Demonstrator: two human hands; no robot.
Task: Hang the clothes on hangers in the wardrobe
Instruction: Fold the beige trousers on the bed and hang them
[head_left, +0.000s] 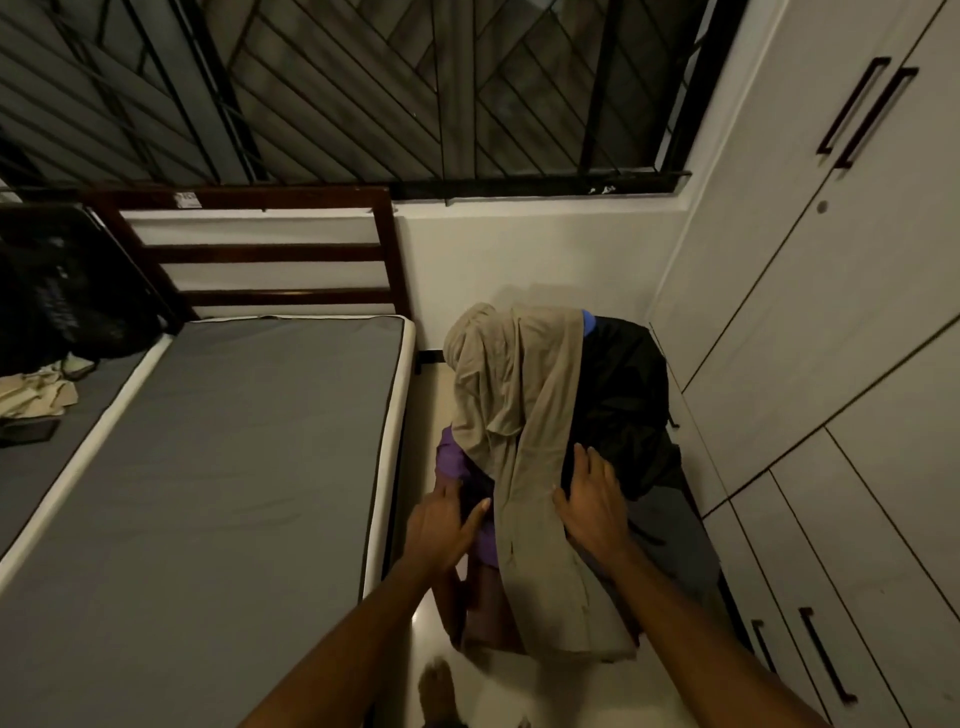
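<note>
- The clothes sat in one heap between the bed (208, 441) and the wardrobe (831, 312), at about 5 o'clock in the view.
- Beige garment (511, 395): long, limp, creased; draped over the top of the heap and hanging down its front toward the floor.
- Black garment (623, 395): bunched at 3 o'clock of the beige one, touching it.
- Purple garment (451, 457): partly buried at 8 o'clock of the heap; a small blue scrap showed at the top.
- Count: at least four garments by colour; what carried the heap was hidden.
- Left hand (441, 525): fingers straight, released, tips touching the purple cloth.
- Right hand (592, 499): fingers spread and flat, released, resting on the black cloth just beside the beige edge.
- Wardrobe: doors closed; four dark handles counted.
- Bed: one bare grey mattress; cream cloth (36, 392) and a black bundle (67, 291) at 9 o'clock.
</note>
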